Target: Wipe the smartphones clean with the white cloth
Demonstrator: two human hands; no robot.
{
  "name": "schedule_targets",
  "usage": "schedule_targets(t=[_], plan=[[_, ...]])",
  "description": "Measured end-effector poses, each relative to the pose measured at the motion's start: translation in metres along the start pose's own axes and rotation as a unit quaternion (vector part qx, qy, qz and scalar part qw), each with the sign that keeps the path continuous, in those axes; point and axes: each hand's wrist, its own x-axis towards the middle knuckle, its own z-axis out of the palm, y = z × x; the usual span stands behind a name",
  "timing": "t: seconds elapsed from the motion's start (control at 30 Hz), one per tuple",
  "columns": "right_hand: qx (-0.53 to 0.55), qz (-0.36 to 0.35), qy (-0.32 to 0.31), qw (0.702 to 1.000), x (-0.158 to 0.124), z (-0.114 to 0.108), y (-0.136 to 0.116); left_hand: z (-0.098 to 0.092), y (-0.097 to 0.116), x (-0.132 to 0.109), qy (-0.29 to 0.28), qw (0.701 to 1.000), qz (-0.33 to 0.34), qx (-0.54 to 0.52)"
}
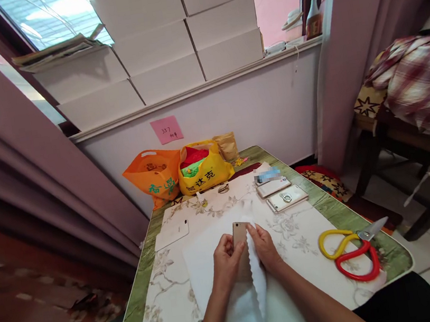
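gripping the gold phone (245, 266) over the table (396, 257), the left hand (225, 259) has fingers bent round one edge while the right hand (266, 248) pinches white cloth (239, 317); phone likely stiff, slick, fragile, best held by its sides.

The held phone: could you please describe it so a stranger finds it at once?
On the table, find the white cloth. Above it, the left hand holds the phone. Its gold-brown back differs from the whitish phones lying nearby.
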Motion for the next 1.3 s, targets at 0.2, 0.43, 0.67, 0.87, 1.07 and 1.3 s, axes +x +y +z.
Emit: schedule_targets(t=[0.2,0.43,0.67,0.87,1.07,1.3], plan=[[0.011,0.011,0.011,1.0,0.002,-0.002,0.004,0.001,-0.002,0.003,-0.009,1.0,-0.021,-0.018],[-0.037,-0.033,-0.003,0.999,0.0,-0.002,0.005,0.019,0.009,0.033,0.145,0.987,0.059,0.014],[-0.064,-0.055,-0.024,0.996,-0.003,-0.002,0.0,0.028,0.015,0.059,0.251,0.965,0.08,0.0],[-0.044,-0.043,-0.009,0.998,-0.002,-0.003,0.0,0.025,0.012,0.033,0.192,0.978,0.075,-0.02],[0.037,0.002,-0.023,0.999,0.0,-0.004,0.003,0.002,0.004,0.013,0.073,0.997,-0.021,-0.032],[0.039,0.024,-0.054,0.998,0.0,-0.006,0.001,-0.008,-0.011,-0.004,0.025,0.986,-0.142,-0.087]])
